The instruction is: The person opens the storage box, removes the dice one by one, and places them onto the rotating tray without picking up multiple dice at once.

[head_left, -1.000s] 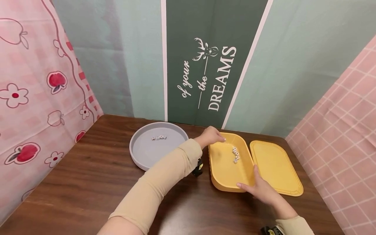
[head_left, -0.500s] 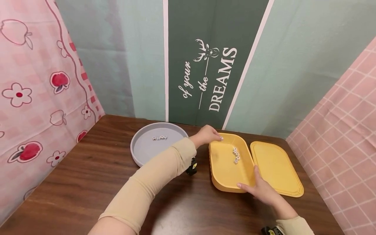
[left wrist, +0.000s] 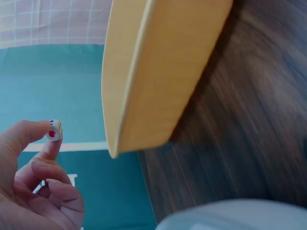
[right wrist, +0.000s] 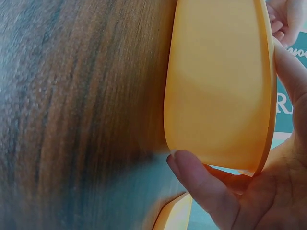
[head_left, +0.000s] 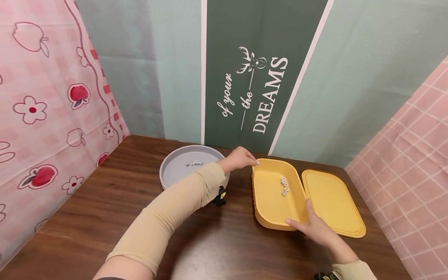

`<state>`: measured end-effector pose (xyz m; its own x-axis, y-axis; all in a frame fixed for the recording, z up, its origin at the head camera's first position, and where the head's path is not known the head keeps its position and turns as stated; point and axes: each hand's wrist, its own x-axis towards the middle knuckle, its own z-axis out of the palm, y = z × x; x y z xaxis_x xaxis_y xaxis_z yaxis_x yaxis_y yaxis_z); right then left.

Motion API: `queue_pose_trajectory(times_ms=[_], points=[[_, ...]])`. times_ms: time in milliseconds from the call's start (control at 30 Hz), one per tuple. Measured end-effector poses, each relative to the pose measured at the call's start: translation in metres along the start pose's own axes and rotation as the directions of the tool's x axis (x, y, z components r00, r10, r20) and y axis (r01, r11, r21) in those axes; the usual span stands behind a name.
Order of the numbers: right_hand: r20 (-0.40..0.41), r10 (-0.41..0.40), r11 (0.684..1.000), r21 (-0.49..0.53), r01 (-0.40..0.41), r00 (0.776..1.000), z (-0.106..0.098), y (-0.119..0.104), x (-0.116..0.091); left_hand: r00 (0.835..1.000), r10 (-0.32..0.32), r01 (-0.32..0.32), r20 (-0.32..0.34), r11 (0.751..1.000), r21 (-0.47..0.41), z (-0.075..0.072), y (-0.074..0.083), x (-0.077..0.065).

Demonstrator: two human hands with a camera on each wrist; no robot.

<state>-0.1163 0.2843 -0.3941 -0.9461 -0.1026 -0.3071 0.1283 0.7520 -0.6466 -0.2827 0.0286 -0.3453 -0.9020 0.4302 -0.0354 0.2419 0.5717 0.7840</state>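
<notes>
My left hand (head_left: pixel 240 158) pinches a small white die (left wrist: pixel 54 131) between thumb and forefinger, a red dot showing on one face. It hovers at the far left corner of a yellow rectangular box (head_left: pixel 267 202), the die right by the rim. Near the box's front right corner, my right hand (head_left: pixel 316 229) grips the wall, as the right wrist view shows with fingers spread on either side of the box wall (right wrist: pixel 220 86). Several dice (head_left: pixel 284 186) lie close together on the box floor.
Left of the box stands a round grey tray (head_left: pixel 173 177), partly behind my left sleeve, with several dice (head_left: pixel 194 163) in a row. A flat yellow lid (head_left: pixel 332 202) lies right of the box. Fabric hangings (head_left: pixel 133 77) enclose the wooden table (head_left: pixel 87 214).
My left hand has drawn left with the die, from above the box's far end to its left rim. My right hand keeps its grip. The head view has shifted slightly.
</notes>
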Motion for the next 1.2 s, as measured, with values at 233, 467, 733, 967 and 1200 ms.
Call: queue_pose_trajectory(times_ms=[233, 467, 733, 967, 1200], points=[[0.003, 0.020, 1.000, 0.014, -0.020, 1.000, 0.001, 0.000, 0.000, 0.999, -0.021, 0.021, -0.029, 1.000, 0.020, -0.019, -0.016, -0.004], [-0.009, 0.025, 1.000, 0.013, -0.025, 1.000, 0.001, 0.002, -0.001, 0.996, -0.065, 0.065, -0.068, 0.998, -0.005, -0.038, -0.030, -0.007], [-0.002, 0.010, 0.999, -0.036, -0.010, 1.000, -0.002, 0.002, -0.001, 0.990, -0.115, 0.115, -0.085, 0.993, -0.012, -0.060, -0.049, -0.016], [0.002, -0.001, 1.000, -0.023, 0.001, 1.000, -0.004, 0.003, 0.000, 0.978, -0.196, 0.190, -0.065, 0.978, -0.083, -0.068, -0.072, -0.021], [0.002, -0.009, 1.000, 0.000, 0.009, 1.000, -0.002, 0.004, -0.001, 0.977, -0.188, 0.181, -0.101, 0.980, -0.080, -0.069, -0.120, -0.004]])
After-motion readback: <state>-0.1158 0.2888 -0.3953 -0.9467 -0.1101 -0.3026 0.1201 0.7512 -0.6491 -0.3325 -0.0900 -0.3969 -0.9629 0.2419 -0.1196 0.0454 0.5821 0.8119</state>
